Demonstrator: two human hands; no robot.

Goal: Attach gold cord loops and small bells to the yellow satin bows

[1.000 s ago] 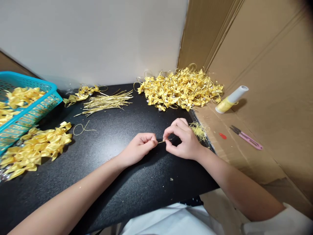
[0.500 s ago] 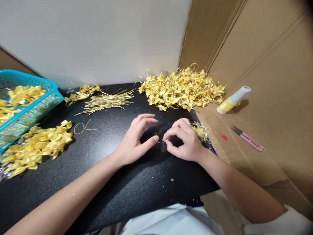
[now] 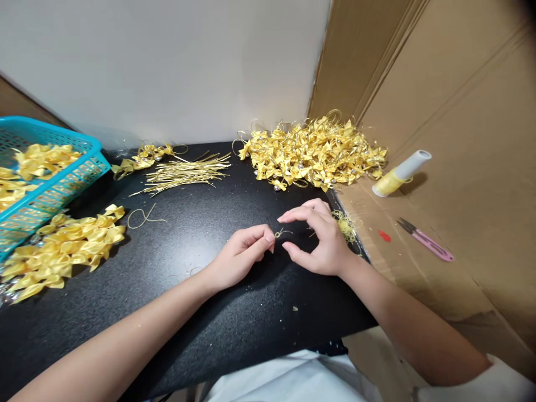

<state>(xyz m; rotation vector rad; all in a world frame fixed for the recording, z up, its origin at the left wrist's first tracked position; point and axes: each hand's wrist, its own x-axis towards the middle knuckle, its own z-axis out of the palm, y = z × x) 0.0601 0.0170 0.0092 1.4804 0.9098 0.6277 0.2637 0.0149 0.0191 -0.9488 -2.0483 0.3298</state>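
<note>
Between thumb and fingertips, my left hand (image 3: 247, 251) pinches a thin gold cord (image 3: 281, 233). A small loop and a loose end of the cord stick out toward the right. My right hand (image 3: 316, 237) is just beside it, thumb and fingers apart, with nothing between them. Left of my hands, another piece of gold cord (image 3: 144, 216) lies curled on the black table. A bundle of cut gold cords (image 3: 184, 174) is spread behind it. Yellow ribbon bows with cord loops (image 3: 310, 151) are heaped at the back.
A blue basket (image 3: 50, 190) of yellow bows stands at left, with more loose bows (image 3: 69, 248) in front. Cord scraps (image 3: 347, 226) lie by the table's right edge. On the cardboard are pink thread snips (image 3: 427, 240), a red scrap (image 3: 384, 236) and a thread tube (image 3: 400, 174).
My left hand has closed on the cord, its fingers coming down to the thumb. My right hand has let go of the cord and its fingers have spread.
</note>
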